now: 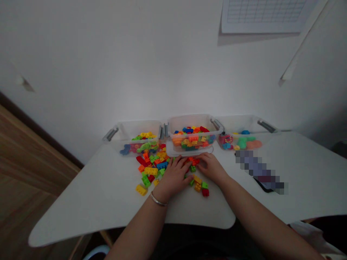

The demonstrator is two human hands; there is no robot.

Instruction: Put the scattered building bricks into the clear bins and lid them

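Palm down over a pile of toy building blocks (pixel 150 171), my left hand (pixel 175 176) has its fingers spread and its thumb out to the right. It hides some of the blocks beneath it. At the pile's right side is my right hand (pixel 213 167), its fingers curved and thumb held apart. Its fingertips are beside red-orange blocks (pixel 193 161); no block shows clearly inside it. A green block (pixel 192 168) lies between the hands. Nearer to me are an orange block (pixel 197 187) and a red block (pixel 205 192).
Behind the pile stand three clear bins: the left bin (pixel 127 126) and middle bin (pixel 189 119) hold colourful blocks, the right bin (pixel 238 122) several larger toys. A partly blurred phone-like object (pixel 264 184) lies right on the white table (pixel 89 206). The wall rises behind.
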